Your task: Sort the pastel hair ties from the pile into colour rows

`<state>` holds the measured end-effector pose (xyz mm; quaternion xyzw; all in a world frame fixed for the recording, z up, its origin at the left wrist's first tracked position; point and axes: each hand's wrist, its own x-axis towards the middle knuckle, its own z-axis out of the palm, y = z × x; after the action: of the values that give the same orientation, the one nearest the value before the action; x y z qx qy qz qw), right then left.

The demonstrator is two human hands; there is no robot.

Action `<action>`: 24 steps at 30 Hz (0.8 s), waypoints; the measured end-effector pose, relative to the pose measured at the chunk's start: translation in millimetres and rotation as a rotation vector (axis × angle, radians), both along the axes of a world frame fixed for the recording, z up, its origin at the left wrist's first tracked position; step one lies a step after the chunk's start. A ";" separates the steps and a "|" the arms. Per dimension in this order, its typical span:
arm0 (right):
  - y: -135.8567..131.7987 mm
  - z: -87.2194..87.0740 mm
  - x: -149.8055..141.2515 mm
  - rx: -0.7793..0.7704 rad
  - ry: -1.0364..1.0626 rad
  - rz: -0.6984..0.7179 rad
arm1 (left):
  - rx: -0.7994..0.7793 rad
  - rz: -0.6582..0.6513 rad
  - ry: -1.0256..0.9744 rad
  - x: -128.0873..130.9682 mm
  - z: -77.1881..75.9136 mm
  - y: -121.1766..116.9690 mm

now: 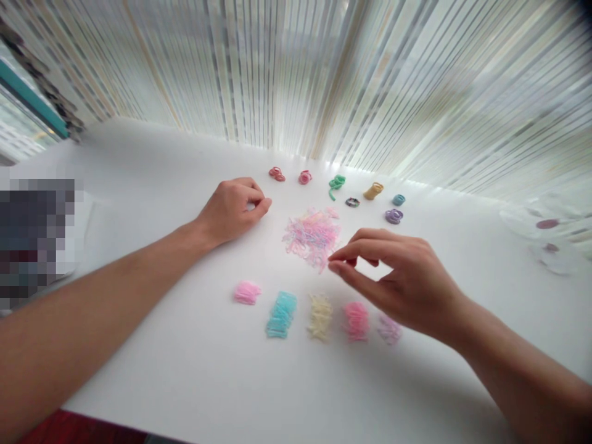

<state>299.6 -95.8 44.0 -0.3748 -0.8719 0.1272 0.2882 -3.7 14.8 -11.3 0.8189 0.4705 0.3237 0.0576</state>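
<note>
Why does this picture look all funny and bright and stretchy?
Head view: bright light glows through the striped curtain, washing it out; its stripes fan outward, probably from a wide lens; soft shadow falls on the white table below the right hand; the pastel pile looks a bit fuzzy; blocky squares hide something at the left edge; the top right corner is dark.

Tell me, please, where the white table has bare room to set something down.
The table is bare between the left forearm and the string curtain, and along its near edge below the sorted bundles. It is crowded around the right hand, with the mixed pastel pile, coiled bands and bundles close by.
</note>
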 end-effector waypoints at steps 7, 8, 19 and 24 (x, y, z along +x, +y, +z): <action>50.1 -21.8 43.7 -0.155 0.344 -0.390 | -0.035 0.019 0.026 0.0 4.9 -1.6; 53.1 -27.7 44.8 -0.185 0.362 -0.381 | -0.038 0.022 0.031 -0.3 5.4 -1.8; 48.2 -61.5 45.5 -0.201 0.219 -0.201 | -0.023 0.024 0.026 -3.0 5.5 -1.5; 49.1 -60.6 46.4 -0.168 0.180 -0.150 | -0.027 0.035 0.048 -3.4 6.8 -0.9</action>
<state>346.1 -46.7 -16.6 -0.4490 -0.7983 0.2110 0.3416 -7.1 13.9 -4.5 0.8171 0.4903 0.2987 0.0518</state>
